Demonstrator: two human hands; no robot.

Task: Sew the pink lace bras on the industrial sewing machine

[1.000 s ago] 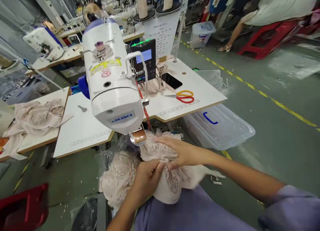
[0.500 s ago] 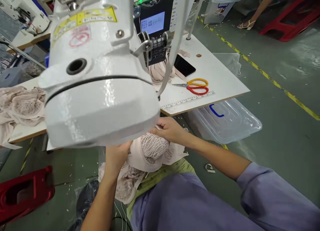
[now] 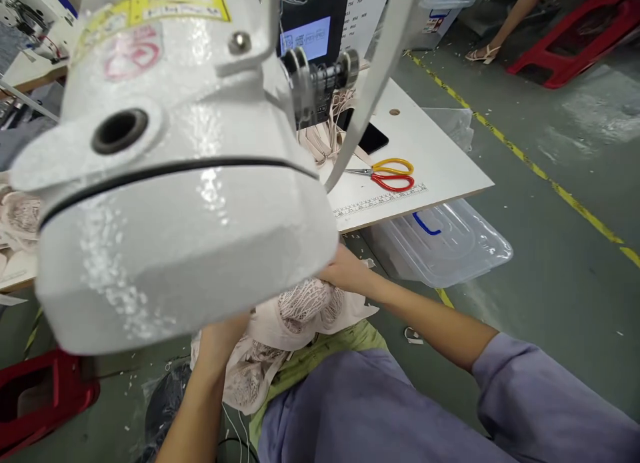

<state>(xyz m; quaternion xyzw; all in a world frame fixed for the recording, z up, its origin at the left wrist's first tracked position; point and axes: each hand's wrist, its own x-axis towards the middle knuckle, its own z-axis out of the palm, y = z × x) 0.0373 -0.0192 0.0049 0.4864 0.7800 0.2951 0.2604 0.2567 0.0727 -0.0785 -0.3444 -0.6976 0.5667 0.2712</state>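
A beige lace bra piece [image 3: 303, 306] lies over my lap at the lower middle, partly under the white sewing machine head [image 3: 190, 243]. My left hand [image 3: 226, 333] is at its left side, with the fingers hidden behind the machine head. At the top right edge of the piece is my right hand [image 3: 345, 271], its fingertips also covered by the machine. More beige lace [image 3: 245, 383] hangs below, beside a green cloth [image 3: 350, 343] on my lap.
Scissors [image 3: 393, 175] and a dark phone [image 3: 373, 138] lie on the white table [image 3: 440, 163]. A lidded clear bin [image 3: 450, 246] stands beneath its right edge. Red stools [image 3: 45, 396] flank the area. A person's foot [image 3: 483, 54] shows at the upper right.
The view has shifted closer to the machine head, which now looks larger and covers more of both hands. The hands stay by the beige lace piece.
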